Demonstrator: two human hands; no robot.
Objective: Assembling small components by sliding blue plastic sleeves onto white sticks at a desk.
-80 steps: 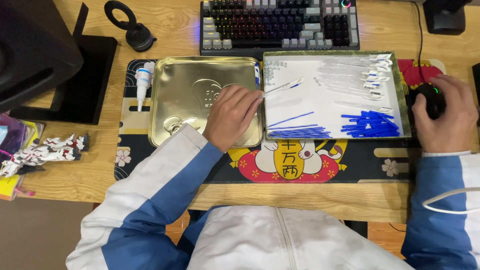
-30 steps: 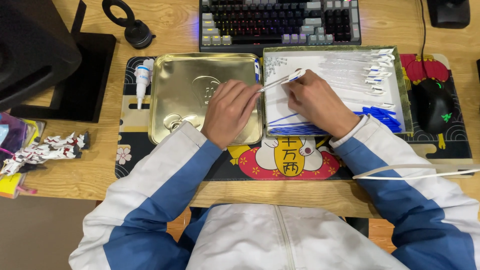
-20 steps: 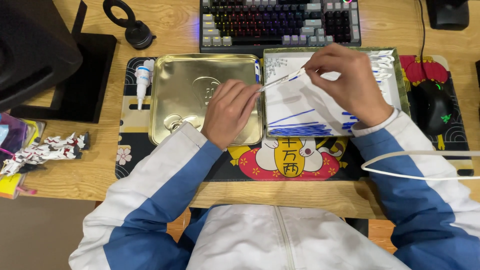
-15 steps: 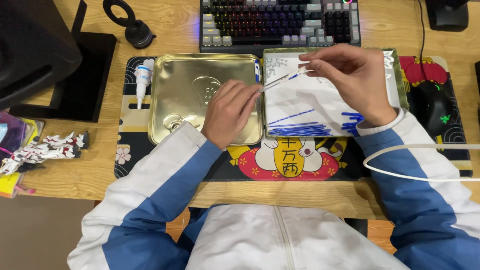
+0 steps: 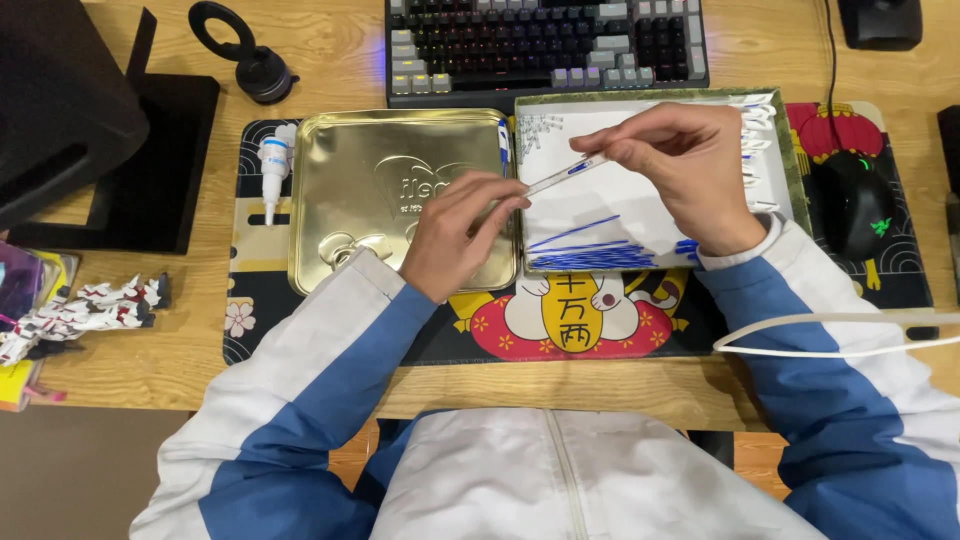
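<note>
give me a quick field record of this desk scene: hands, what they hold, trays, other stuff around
left hand: left hand pinches one end of a thin clear tube over the gold tin
right hand: right hand grips the tube's other end above the white tray
tube: clear, with a blue part inside, tilted up to the right
gold tin: gold tin, shallow, left of the tray
white tray: white tray, blue sticks at its near edge, white pieces along the right
behind: keyboard
right: black mouse
left: small glue bottle

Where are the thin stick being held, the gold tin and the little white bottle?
thin stick (image 5: 560, 178), head view, blue-marked middle.
gold tin (image 5: 350, 170), head view, bare embossed lid surface.
little white bottle (image 5: 272, 165), head view, its body.
</note>
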